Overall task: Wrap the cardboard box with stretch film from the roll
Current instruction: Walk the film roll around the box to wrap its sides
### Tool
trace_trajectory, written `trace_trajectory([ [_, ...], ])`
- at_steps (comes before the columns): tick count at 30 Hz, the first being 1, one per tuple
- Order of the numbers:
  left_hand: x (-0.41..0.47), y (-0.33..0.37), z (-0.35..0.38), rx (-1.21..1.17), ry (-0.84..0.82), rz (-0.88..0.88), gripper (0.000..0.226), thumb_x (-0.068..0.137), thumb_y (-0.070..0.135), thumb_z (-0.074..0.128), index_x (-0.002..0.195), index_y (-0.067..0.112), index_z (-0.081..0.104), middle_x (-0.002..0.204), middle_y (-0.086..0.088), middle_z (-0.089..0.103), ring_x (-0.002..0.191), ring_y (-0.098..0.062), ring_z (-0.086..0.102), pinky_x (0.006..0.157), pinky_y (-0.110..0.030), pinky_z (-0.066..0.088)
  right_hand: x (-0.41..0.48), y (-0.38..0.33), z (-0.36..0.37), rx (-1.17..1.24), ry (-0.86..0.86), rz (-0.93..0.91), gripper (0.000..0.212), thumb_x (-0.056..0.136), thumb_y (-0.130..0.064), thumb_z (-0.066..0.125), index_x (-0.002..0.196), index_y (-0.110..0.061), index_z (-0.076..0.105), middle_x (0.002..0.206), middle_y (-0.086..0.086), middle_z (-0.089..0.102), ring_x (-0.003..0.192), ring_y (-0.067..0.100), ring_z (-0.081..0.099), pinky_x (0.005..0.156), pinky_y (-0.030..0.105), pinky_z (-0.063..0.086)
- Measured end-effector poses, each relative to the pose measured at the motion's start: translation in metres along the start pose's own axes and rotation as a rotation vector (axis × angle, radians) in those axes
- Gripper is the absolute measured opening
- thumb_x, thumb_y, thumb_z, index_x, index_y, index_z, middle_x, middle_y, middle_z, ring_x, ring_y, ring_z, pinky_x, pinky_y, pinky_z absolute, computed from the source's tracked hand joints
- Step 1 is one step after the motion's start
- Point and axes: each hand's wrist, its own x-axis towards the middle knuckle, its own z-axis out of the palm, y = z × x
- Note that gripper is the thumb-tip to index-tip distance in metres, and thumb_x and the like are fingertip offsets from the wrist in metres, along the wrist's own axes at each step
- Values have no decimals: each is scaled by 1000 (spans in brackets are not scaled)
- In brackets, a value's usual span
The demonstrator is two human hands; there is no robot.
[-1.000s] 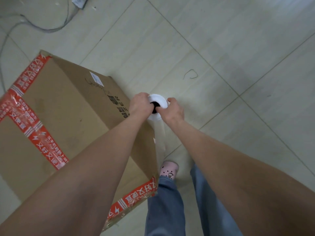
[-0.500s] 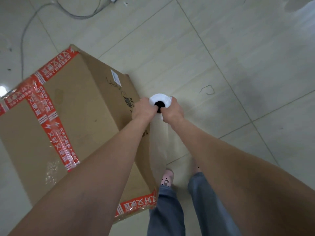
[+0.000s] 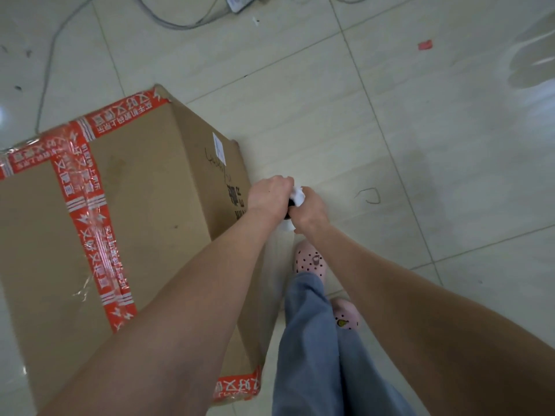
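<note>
A large cardboard box (image 3: pixel 144 211) sealed with red printed tape stands on the tiled floor at the left. Just beyond its right side I hold a white stretch film roll (image 3: pixel 298 196) upright. My left hand (image 3: pixel 268 193) grips its left side and my right hand (image 3: pixel 309 210) grips its right side, so most of the roll is hidden. A clear sheet of film (image 3: pixel 274 271) hangs from the roll down along the box's right face toward its near corner.
My feet in pink perforated clogs (image 3: pixel 310 259) stand right beside the box. Grey cables (image 3: pixel 168 21) and a white power strip (image 3: pixel 240 2) lie on the floor at the top. A red scrap (image 3: pixel 425 45) and a bent wire (image 3: pixel 371 195) lie to the right.
The view has swung so the box sits lower and farther left. Both hands have closed more tightly over the roll's top, hiding its black core, and moved along the box's right side.
</note>
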Motion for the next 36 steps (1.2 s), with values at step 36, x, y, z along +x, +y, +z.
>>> trace_trajectory([
  [36, 67, -73, -57, -284, 99, -124, 26, 85, 9, 55, 111, 11, 56, 108, -8, 58, 96, -29, 59, 65, -32, 44, 52, -102, -8, -193, 102, -48, 36, 83, -15, 55, 118, -22, 57, 109, 2, 64, 91, 23, 59, 70, 30, 45],
])
